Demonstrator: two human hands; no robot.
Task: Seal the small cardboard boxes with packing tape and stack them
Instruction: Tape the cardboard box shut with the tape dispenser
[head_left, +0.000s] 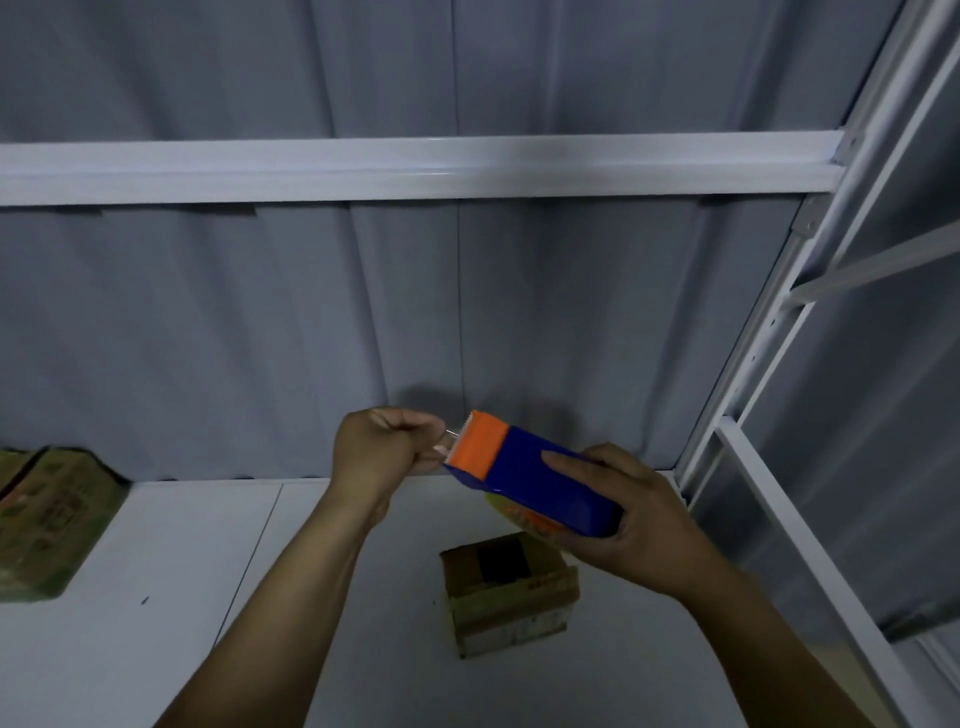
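One dispenser (530, 475) is clamped in the right grip (631, 514), the left grip (382, 449) pinches its tape end (441, 447), and one box (509, 592) sits on the tabletop (208, 571) below both, another pack (52, 519) far left.

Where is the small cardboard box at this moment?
The small cardboard box stands on the white shelf, low and right of centre in the head view, directly under the tape dispenser held in the right hand.
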